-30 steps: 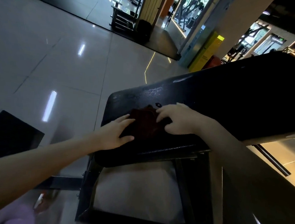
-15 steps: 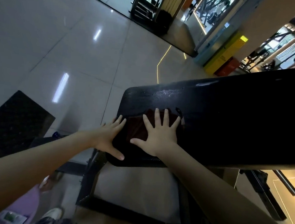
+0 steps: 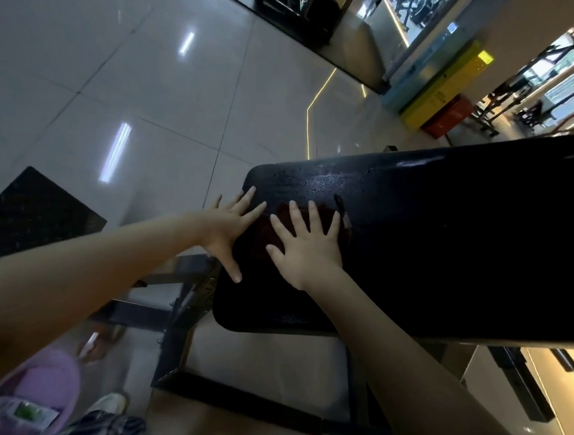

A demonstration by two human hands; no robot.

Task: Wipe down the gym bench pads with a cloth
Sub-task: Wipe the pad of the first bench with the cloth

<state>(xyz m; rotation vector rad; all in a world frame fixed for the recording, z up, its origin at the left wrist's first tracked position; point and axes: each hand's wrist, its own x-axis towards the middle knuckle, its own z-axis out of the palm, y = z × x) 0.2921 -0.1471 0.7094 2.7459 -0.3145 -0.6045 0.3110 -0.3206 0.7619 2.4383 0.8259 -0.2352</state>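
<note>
Black padded counter (image 3: pixel 448 247) stretches across the right, glossy, with its rounded end pointing left. Droplets (image 3: pixel 329 181) glisten near the far edge. On top, close to that end, a dark red cloth (image 3: pixel 266 231) lies flat. The right hand (image 3: pixel 305 249) is spread on the cloth, fingers straight and splayed. The left hand (image 3: pixel 230 226) lies flat just beside it at the cloth's left edge, thumb on bare pad. Underneath, the counter's dark metal frame (image 3: pixel 178 363) stands on a shiny pale tiled floor (image 3: pixel 119 66). A black textured mat (image 3: pixel 28 210) lies on that floor, well off to the left.
</note>
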